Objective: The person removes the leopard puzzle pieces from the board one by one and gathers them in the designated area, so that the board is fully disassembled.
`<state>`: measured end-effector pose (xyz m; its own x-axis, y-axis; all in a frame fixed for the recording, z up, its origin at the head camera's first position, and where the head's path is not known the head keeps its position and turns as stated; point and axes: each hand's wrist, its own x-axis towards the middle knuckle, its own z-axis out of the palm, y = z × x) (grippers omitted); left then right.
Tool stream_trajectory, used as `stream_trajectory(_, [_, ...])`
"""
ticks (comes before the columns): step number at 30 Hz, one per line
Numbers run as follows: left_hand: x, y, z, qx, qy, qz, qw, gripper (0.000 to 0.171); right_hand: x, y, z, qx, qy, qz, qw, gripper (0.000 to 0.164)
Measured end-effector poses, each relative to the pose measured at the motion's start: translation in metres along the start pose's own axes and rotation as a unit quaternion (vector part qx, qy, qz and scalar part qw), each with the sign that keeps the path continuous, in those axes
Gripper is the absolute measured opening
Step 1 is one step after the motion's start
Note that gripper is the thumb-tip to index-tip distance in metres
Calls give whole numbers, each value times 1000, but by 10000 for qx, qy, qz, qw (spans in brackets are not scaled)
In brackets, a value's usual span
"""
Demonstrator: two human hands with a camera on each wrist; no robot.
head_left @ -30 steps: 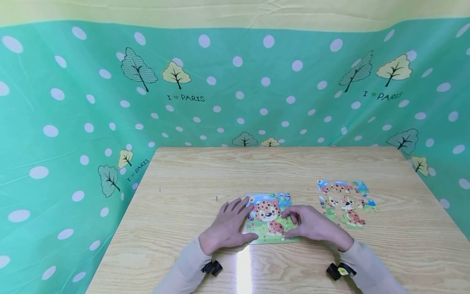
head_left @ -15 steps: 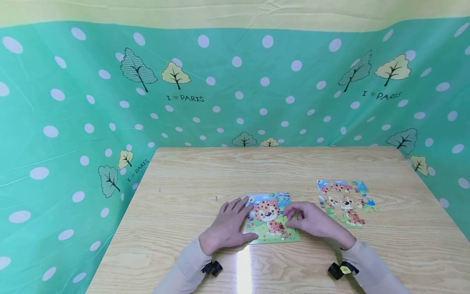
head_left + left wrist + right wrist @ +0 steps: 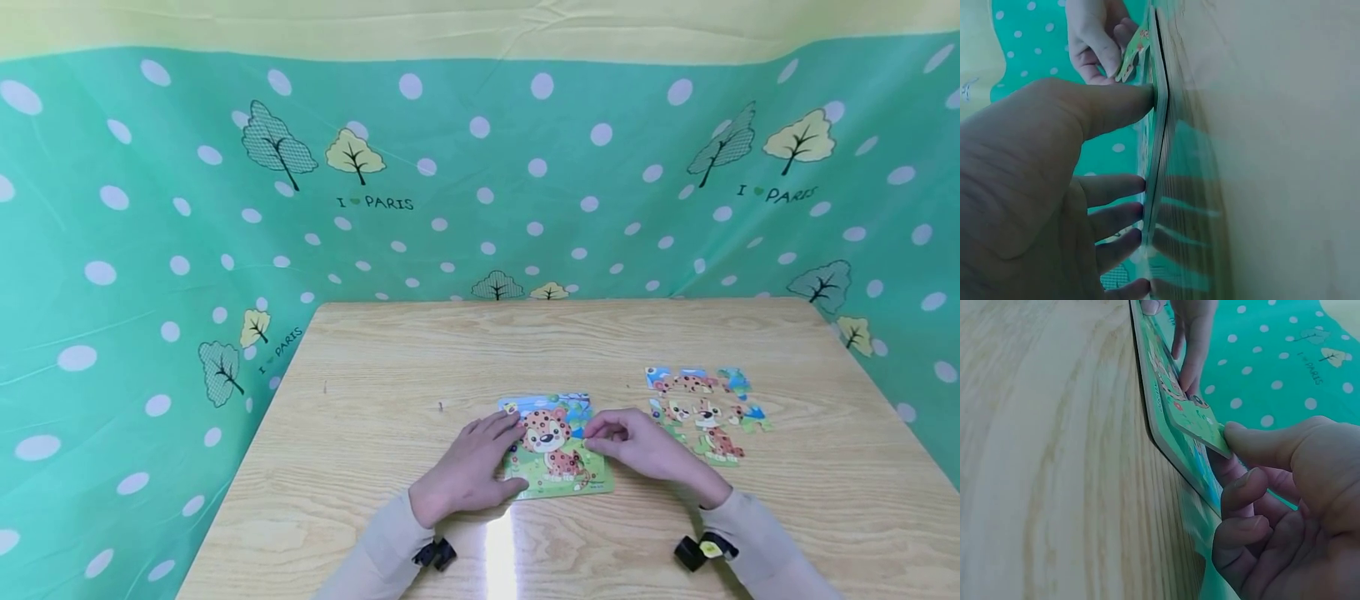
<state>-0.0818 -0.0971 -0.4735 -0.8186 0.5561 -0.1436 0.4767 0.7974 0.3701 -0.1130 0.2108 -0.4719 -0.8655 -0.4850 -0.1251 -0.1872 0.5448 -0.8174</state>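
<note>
A jigsaw puzzle [image 3: 564, 462] with a cartoon leopard lies in a thin tray board [image 3: 558, 493] at the table's front middle. My left hand [image 3: 471, 468] rests over its left side, fingers extended and the thumb on the near edge. At the right side of the board, my right hand [image 3: 636, 446] pinches a green puzzle piece [image 3: 1200, 425] between thumb and fingers. In the right wrist view this piece is tilted up from the board, its far end close to the left fingers. Whether it still touches other pieces I cannot tell.
Several more puzzle pieces [image 3: 723, 444], some joined into a second leopard picture, lie on the wooden table [image 3: 420, 350] at the right. A green dotted curtain [image 3: 540, 200] hangs behind the table and at both sides. Each wrist wears a black camera band [image 3: 701, 550].
My right hand has moved slightly up and right from the board's lower right, its thumb and fingers drawing closer together. My left hand stays on the left side, its fingertips slightly lower.
</note>
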Motion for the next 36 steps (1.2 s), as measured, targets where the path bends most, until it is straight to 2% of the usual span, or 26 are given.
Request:
stream_trajectory(9, [0, -1, 2, -64, 106, 9, 9999, 81, 0, 6, -3, 77, 6, 84, 9999, 13])
stream_trajectory(20, [-1, 1, 2, -72, 166, 37, 9998, 79, -7, 7, -14, 140, 223, 318, 9991, 18])
stream_trajectory(36, [0, 0, 3, -95, 123, -22, 9999, 80, -29, 15, -43, -43, 668, 555, 9962, 27])
